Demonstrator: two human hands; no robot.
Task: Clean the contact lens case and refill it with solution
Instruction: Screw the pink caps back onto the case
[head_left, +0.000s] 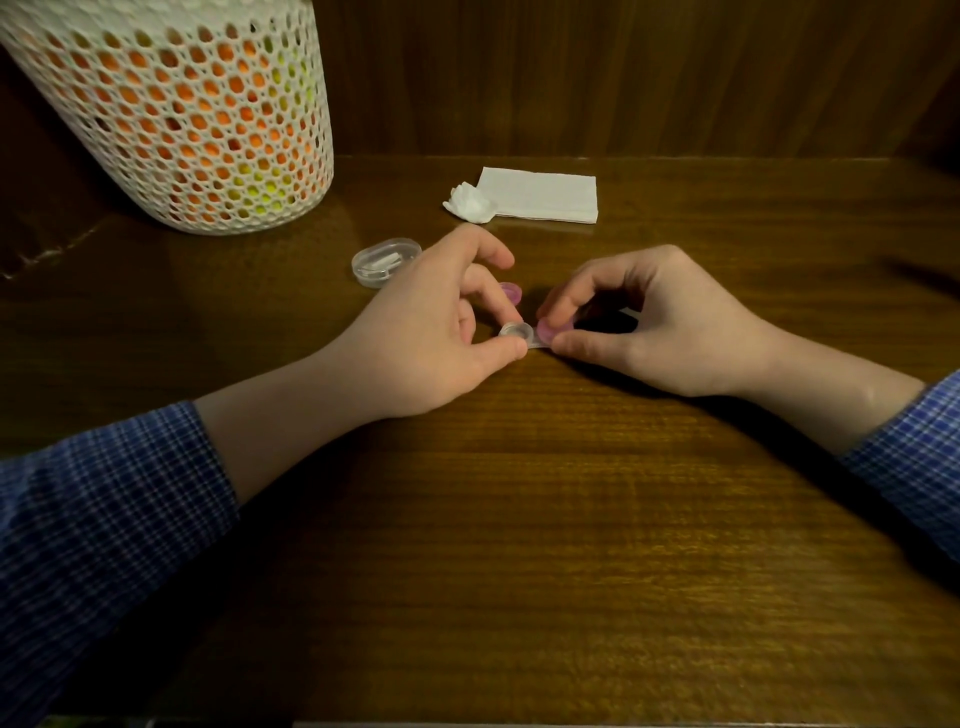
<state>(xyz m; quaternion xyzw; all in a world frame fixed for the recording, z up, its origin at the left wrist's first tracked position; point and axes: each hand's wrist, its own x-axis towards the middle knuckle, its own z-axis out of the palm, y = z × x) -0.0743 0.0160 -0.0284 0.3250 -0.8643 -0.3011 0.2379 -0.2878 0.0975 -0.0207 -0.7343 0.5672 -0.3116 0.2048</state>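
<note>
- A dark brown wooden table (545, 519) with a strong grain fills most of the view, and a panelled wooden wall (623, 73) of the same tone rises behind it.
- At the far left stands a tall white mesh basket (176, 109), its wall pierced with a honeycomb of holes; orange and yellow-green shapes show through, but I cannot tell what they are.
- Both forearms come in from the near corners in blue checked sleeves (98, 499) pushed back from the wrists.
- The left hand (441, 332) rests on the table, its thumb and forefinger pinching the open, uncapped well of the contact lens case (519, 332).
- The right hand (644, 322) lies just beside it, thumb and curled fingers closed around the pink cap (555, 327) sitting on the case's other well.
- The case itself is clear plastic and lies on the table near the middle, between the two hands.
- A folded white paper napkin (540, 195) lies flat towards the back of the table, with a crumpled white tissue (470, 203) touching its left edge.
- A small clear oval box (385, 261) with its lid on sits beyond the left hand, something pale inside that I cannot make out.
- A second pink cap (511, 293) lies on the table, partly hidden behind the left hand's fingers.
- No brand, label or writing can be read on any of these things.
</note>
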